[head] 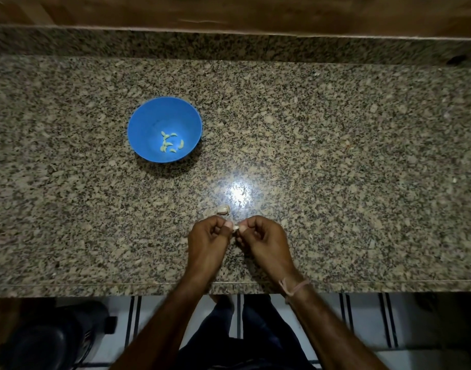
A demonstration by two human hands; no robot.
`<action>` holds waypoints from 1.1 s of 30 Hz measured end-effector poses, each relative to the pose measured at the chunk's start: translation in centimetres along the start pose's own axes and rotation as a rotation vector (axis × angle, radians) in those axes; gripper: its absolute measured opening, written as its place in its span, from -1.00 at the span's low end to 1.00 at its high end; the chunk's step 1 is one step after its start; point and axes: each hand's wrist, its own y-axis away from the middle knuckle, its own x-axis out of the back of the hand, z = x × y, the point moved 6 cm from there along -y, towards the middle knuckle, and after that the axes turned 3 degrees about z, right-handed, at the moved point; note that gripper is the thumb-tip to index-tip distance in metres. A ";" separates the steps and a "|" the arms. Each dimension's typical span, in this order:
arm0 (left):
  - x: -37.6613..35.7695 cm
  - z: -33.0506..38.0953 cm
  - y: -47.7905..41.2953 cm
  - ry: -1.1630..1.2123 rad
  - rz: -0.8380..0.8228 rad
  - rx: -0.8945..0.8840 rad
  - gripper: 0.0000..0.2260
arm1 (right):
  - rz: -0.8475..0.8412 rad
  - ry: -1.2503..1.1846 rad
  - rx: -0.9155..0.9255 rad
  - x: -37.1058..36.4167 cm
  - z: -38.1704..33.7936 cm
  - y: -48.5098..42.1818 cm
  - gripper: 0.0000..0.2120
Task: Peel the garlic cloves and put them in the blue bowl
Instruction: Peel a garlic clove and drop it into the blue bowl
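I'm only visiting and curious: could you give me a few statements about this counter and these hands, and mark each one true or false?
1. The blue bowl already holds several peeled cloves. True.
2. The left hand and right hand pinch one garlic clove between them. True.
3. The blue bowl stands to the right of the hands. False: it stands farther back and to their left.
4. No garlic lies on the counter itself. False: a garlic piece lies just beyond the hands.
5. The string band is on the left wrist. False: it is on the right wrist.
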 end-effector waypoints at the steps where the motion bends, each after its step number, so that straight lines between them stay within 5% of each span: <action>1: -0.1 -0.2 0.1 -0.001 -0.007 -0.002 -0.77 | 0.011 0.064 0.037 0.1 -0.2 -0.1 -0.90; 22: -0.2 1.4 0.7 -0.078 -0.017 -0.236 -0.86 | 0.083 0.130 0.030 0.0 -1.1 -0.2 -0.81; 33: 0.3 1.9 0.5 -0.079 0.013 -0.214 -0.87 | 0.168 0.343 0.229 0.3 -2.1 -0.1 -0.84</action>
